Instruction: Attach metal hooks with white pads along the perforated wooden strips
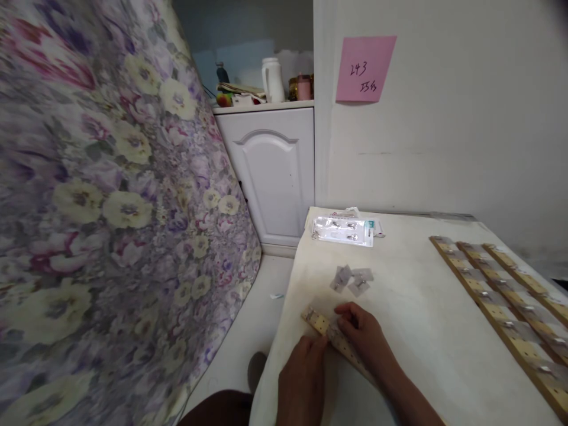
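Observation:
A narrow wooden strip [318,322] with rows of small dark holes lies slantwise on the table, clear hook patches along it. My left hand [304,370] grips its near edge, fingers closed. Over the strip, my right hand [358,329] has thumb and fingers drawn together in a pinch; whatever they hold is too small to make out. My right forearm partly hides the strip's lower end. Just beyond the hands lie two clear square patches with small metal hooks, a left patch [341,278] and a right patch [361,282].
Blister packs [344,231] of hooks lie at the table's far edge. Several wooden strips with hooks, one being the nearest strip [497,310], stand in rows at the right. A floral curtain [133,207] hangs left; a white cabinet [275,177] stands behind.

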A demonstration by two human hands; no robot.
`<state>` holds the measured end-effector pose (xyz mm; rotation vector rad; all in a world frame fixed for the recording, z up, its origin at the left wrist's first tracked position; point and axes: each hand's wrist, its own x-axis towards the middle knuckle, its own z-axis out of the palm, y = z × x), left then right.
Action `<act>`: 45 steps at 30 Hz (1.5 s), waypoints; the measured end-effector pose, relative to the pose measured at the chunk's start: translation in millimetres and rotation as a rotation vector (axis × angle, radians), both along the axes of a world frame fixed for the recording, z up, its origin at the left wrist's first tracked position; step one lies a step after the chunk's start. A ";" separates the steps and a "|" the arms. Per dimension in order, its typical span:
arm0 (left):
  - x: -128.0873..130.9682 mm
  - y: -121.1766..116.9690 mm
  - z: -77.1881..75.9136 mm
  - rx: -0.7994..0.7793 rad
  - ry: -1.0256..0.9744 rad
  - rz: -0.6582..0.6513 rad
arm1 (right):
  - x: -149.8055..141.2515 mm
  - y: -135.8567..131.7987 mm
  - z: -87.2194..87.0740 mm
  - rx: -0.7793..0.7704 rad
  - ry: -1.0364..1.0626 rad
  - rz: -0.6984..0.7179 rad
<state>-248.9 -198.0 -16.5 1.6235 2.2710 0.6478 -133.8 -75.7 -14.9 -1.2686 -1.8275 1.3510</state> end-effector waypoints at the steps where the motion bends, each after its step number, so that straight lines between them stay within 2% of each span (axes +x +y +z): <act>1: 0.1 0.0 0.3 -0.003 0.004 -0.001 | -0.1 0.4 -0.3 0.003 -0.001 0.003; 11: 0.2 -0.6 3.2 -0.016 0.000 -0.006 | -0.1 1.1 -3.1 0.005 0.024 0.001; 25: 0.4 0.0 0.5 -0.018 -0.014 0.008 | 0.9 1.3 2.1 0.020 0.011 -0.004; 31: 2.8 1.9 7.8 -0.084 0.032 -0.004 | 0.3 -0.2 1.4 0.060 -0.021 0.007; 37: 4.7 4.1 16.6 -0.138 -0.014 0.027 | 1.4 -3.4 3.1 0.080 -0.047 0.003; 45: 2.8 3.5 11.1 -0.146 0.061 -0.016 | 2.2 -3.9 1.0 0.053 -0.088 0.020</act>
